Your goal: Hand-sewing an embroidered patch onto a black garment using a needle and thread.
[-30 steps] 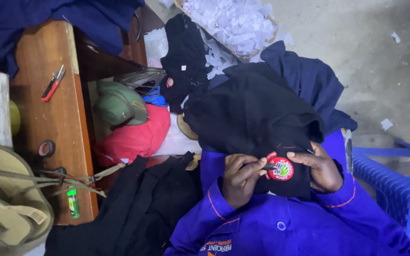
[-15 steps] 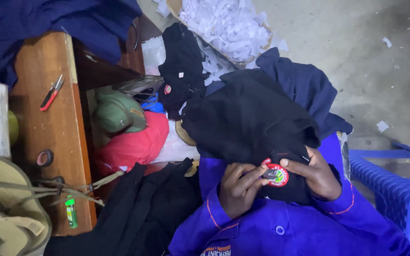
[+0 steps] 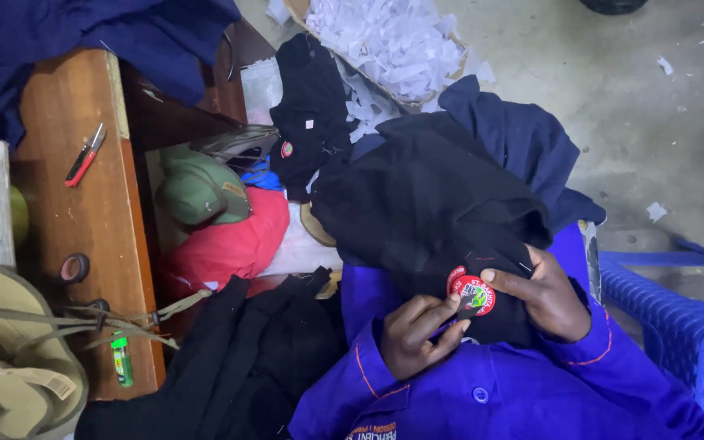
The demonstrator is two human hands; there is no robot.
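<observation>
While the left hand [image 3: 421, 334] pinches the lower edge of a round red badge [image 3: 473, 295], the right hand [image 3: 543, 295] presses fingers closed on its other side, against black cloth [image 3: 425, 204] on the lap.

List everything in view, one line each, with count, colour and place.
round badge: one, red-rimmed, on the black garment
black garment: one, on the lap
navy cloth: one, behind it
green cap: one, beside the table
red cloth: one, under the cap
wooden table: one, brown, left
snips: one, red-handled, on the table
paper scraps: many, white, top
blue chair: one, right
left hand: pinching the badge
right hand: on the badge's edge
</observation>
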